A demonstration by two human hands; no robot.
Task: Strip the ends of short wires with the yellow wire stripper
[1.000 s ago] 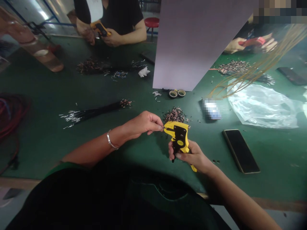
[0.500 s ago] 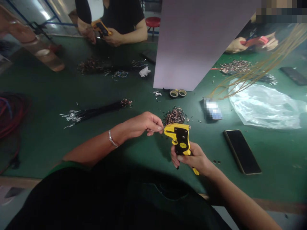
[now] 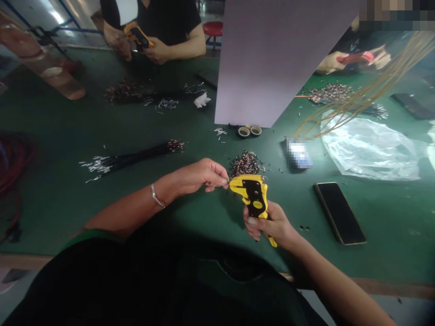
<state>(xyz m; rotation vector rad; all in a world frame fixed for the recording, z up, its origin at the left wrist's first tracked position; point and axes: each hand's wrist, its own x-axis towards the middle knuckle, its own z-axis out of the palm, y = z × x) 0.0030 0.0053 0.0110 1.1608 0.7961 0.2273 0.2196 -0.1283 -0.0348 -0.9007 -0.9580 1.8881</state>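
Note:
My right hand (image 3: 268, 222) is wrapped around the grips of a yellow and black wire stripper (image 3: 254, 194), held upright over the table with its jaws facing left. My left hand (image 3: 212, 174) is closed in a pinch right at those jaws. A thin wire, mostly hidden by the fingertips, runs from the pinch to the jaw tip. Just behind the stripper head lies a pile of short copper and black wire scraps (image 3: 245, 163). To the left, a bundle of black wires (image 3: 136, 157) rests on the green table (image 3: 190, 222), bright ends leftward and copper ends rightward.
A phone (image 3: 340, 213) lies right of my right hand. Behind are two tape rolls (image 3: 249, 131), a pale upright panel (image 3: 265, 59), a clear plastic bag (image 3: 370, 147) and yellowish strands (image 3: 374, 90). Across the table, co-workers' hands (image 3: 158, 52) hold tools. Red cable coils (image 3: 15, 163) lie far left.
The fingers of my right hand have drawn in on the stripper's grips, and its head has tilted slightly. My left hand keeps its pinch at the jaws. The whole view has shifted a little.

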